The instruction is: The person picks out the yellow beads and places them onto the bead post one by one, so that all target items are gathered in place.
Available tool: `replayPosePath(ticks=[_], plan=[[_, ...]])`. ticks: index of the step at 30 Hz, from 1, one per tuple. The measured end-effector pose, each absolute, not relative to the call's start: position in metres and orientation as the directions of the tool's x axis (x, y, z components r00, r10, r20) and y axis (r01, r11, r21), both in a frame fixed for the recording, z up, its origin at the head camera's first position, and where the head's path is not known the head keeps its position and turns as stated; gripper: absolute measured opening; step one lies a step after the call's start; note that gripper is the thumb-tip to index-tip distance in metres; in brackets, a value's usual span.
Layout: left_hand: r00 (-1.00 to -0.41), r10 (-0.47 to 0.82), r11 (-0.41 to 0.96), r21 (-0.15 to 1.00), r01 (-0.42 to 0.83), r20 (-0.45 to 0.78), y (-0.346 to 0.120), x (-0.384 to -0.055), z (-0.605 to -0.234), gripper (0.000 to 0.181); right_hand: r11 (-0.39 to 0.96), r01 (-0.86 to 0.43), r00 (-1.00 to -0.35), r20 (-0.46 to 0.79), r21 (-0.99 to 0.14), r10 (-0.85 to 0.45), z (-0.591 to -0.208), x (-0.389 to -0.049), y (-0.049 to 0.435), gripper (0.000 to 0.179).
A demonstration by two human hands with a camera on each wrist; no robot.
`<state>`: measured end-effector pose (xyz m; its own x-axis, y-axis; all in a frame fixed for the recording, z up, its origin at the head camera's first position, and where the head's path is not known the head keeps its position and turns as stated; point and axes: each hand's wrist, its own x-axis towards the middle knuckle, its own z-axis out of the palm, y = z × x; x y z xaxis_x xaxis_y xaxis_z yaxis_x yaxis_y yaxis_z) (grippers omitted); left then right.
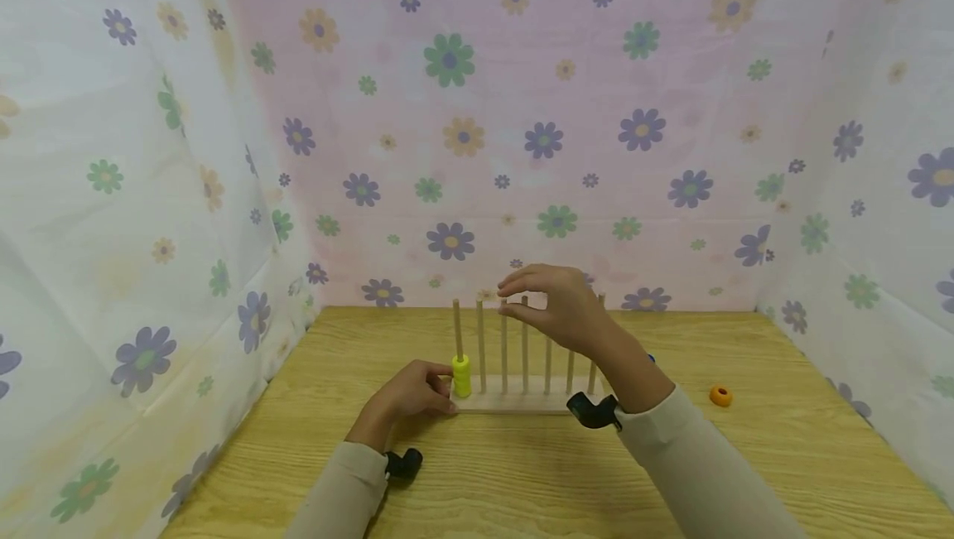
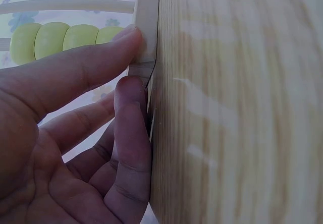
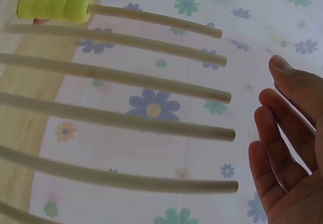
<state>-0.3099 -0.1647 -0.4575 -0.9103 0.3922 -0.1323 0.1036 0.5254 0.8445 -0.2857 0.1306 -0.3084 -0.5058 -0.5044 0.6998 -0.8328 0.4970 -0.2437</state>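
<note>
A wooden peg rack point(image 1: 522, 408) with a row of upright dowels stands on the table. Several yellow beads point(image 1: 462, 377) are stacked on its leftmost dowel, the upper part of which is bare. My left hand point(image 1: 410, 390) grips the left end of the base; in the left wrist view its thumb point(image 2: 101, 57) and curled fingers meet at the base's corner, beside the yellow beads point(image 2: 50, 42). Above the dowels, my right hand point(image 1: 559, 303) is raised with nothing in it. Its fingers point(image 3: 282, 153) are loosely bent, apart from the dowel tips in the right wrist view.
On the wood-grain table point(image 1: 507, 481), an orange bead point(image 1: 720, 396) lies to the right of the rack. A blue bead point(image 1: 652, 358) shows partly behind the right forearm. Flower-patterned cloth point(image 1: 492, 108) hangs at the back and both sides.
</note>
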Motion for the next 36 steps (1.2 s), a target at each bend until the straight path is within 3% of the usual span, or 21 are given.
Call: replayPosePath(ticks=[7, 13, 36], plan=[[-0.910, 0.396, 0.529, 0.841, 0.113, -0.127, -0.165, -0.311, -0.459, 0.073, 0.495, -0.841, -0.474, 0.739, -0.218, -0.479, -0.315, -0.281, 0.148, 0.020], [-0.910, 0.396, 0.532, 0.838, 0.121, -0.120, -0.166, -0.311, -0.460, 0.073, 0.540, -0.815, -0.497, 0.732, -0.210, -0.466, -0.321, -0.277, 0.160, 0.021], [-0.910, 0.398, 0.538, 0.832, 0.132, -0.113, -0.166, -0.313, -0.461, 0.074, 0.550, -0.814, -0.479, 0.752, -0.186, -0.454, -0.347, -0.259, 0.198, 0.031]])
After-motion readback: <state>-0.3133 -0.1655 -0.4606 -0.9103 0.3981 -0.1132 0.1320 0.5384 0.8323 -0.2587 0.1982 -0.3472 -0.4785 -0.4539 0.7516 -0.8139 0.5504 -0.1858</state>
